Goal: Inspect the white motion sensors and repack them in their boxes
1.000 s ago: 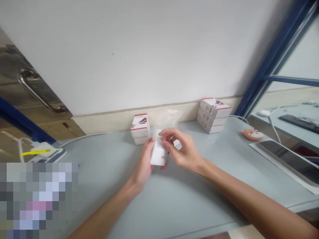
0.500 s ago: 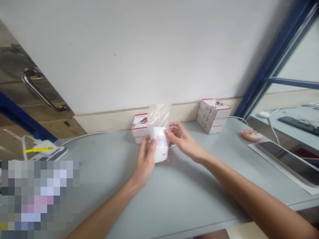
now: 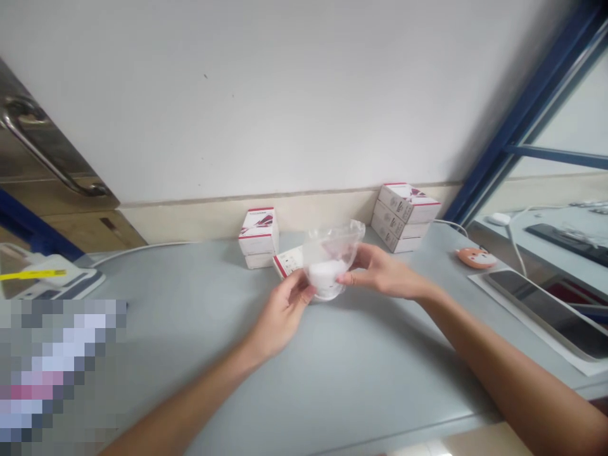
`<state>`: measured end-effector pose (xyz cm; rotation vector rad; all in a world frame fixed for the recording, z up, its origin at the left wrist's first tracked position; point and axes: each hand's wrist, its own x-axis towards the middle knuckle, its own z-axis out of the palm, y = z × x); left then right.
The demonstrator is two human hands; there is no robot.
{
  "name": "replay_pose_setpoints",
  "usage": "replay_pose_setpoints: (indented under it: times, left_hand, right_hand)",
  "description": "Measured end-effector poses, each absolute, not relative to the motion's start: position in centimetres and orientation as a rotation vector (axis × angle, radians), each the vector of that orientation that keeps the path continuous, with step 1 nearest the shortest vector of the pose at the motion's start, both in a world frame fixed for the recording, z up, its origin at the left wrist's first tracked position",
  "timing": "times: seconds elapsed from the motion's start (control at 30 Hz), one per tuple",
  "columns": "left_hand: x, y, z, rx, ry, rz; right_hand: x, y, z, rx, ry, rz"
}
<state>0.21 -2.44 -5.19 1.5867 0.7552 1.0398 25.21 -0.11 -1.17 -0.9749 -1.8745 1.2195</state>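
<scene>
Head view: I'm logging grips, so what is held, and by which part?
A clear bag with a white item inside: left fingers at its lower left side, right fingers at its right side.

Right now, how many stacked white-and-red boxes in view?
5: two in the left stack, three in the right stack. A loose box or lid, partly covered by the clear bag, isn't counted. More may be hidden.

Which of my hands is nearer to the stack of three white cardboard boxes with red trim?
Right. Your right hand is in front of the stack, at the right side of a clear plastic bag; your left hand is farther away, at the bag's left.
</scene>
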Motion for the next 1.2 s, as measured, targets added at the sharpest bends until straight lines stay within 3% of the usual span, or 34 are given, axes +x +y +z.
replay_pose_setpoints:
  times: [0.27,0.73,0.9,1.03,1.2]
  left_hand:
    - [0.1,-3.5,-4.0,1.594,0.848,1.094]
    - [-0.7,-2.4,-5.2,1.734,1.062,0.823]
    - [-0.2,-2.9,-4.4,1.612,0.832,0.984]
    - [-0.1,-2.5,-4.8,1.559,0.824,1.061]
    - [-0.7,-2.1,-5.6,1.560,0.875,0.905]
  right_hand:
    - [25.3,-0.4,-0.8,-1.037,-2.015,1.161]
    - [24.7,-0.4,-2.2,-1.039,-2.154,1.004]
    - [24.2,-0.6,-1.9,-0.998,-2.169,0.947]
    - [24.1,-0.7,-2.0,-0.988,-2.189,0.994]
    - [23.9,-0.8,-2.2,-0.983,-2.187,1.146]
